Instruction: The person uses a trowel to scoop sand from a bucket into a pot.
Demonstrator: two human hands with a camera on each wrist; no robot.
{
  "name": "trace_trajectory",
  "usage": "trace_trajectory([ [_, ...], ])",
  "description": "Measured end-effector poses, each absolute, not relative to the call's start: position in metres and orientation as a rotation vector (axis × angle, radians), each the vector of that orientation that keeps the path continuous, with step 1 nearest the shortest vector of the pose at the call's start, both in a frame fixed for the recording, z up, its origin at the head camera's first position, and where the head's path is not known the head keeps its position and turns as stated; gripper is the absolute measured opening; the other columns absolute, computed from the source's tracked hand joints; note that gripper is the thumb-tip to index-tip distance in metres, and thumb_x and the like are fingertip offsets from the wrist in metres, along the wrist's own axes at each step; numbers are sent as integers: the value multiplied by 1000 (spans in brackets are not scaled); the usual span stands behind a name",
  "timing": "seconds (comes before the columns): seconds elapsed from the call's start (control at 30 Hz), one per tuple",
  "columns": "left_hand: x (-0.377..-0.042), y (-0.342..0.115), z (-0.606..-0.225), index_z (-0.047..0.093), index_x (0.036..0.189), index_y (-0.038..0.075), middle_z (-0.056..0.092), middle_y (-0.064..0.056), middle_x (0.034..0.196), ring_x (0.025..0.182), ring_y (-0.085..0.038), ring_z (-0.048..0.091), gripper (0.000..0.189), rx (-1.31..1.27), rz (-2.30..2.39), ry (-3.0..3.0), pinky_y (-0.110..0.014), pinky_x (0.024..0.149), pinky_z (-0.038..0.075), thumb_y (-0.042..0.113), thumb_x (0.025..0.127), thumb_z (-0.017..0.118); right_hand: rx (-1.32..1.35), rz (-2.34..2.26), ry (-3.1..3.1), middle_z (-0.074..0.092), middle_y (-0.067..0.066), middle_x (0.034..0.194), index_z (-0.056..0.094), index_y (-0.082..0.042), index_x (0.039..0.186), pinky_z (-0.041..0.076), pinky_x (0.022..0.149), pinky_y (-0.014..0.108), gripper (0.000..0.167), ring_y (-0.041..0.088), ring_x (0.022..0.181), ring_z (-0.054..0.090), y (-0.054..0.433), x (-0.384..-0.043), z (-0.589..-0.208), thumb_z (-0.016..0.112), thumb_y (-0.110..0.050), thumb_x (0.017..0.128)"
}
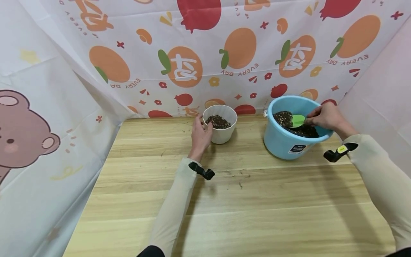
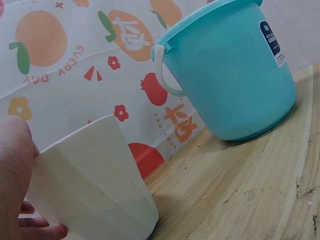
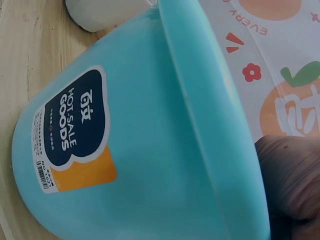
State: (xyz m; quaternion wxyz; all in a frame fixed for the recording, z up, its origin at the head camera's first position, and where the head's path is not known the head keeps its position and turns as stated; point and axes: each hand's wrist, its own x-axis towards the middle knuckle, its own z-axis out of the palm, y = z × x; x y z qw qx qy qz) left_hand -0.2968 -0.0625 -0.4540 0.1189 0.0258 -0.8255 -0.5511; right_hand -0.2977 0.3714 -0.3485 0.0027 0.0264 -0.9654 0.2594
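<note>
A white flowerpot [image 1: 222, 134] with dark soil [image 1: 218, 122] inside stands near the back of the table. My left hand [image 1: 201, 137] holds its left side; in the left wrist view the thumb lies at the rim and the fingertips [image 2: 50, 232] touch the wall. To the right stands a light blue bucket [image 1: 282, 142] holding dark potting soil [image 1: 305, 132]. Over its rim, my right hand [image 1: 324, 116] grips a green garden trowel [image 1: 298, 120], with soil heaped at the blade's end. The right wrist view shows mostly the bucket's wall [image 3: 150, 125], hiding the trowel.
Bits of soil [image 1: 240, 175] are scattered on the wooden table [image 1: 135, 200]. A fruit-print cloth [image 1: 212, 82] hangs right behind the pot and bucket. The bucket's white handle [image 2: 162, 75] hangs on its left side.
</note>
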Motion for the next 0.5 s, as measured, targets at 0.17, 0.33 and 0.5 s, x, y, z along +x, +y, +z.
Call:
trace_trajectory([
  [0.17,-296,-64,-455,37,153,16,49,-14,144,122,-31,60,55,72,-1611,-2425,-53,98,52,30,102,52,53,863,-3027,75,13,73,75,12,100,50,58,22,34,20,63,72,369,-294,-350,82,-16,83],
  [0.33,-296,-64,-454,36,153,16,49,-15,143,122,-31,60,56,71,-1628,-2417,-52,99,52,31,101,52,16,937,-3007,76,10,73,75,11,102,52,58,23,35,23,65,74,364,-291,-349,81,-18,85],
  [0.5,-296,-64,-453,36,153,17,49,-15,144,122,-31,61,56,72,-1640,-2419,-52,98,53,31,102,52,-42,1060,-2992,78,9,76,73,12,106,57,62,26,36,23,69,76,357,-288,-349,80,-17,87],
])
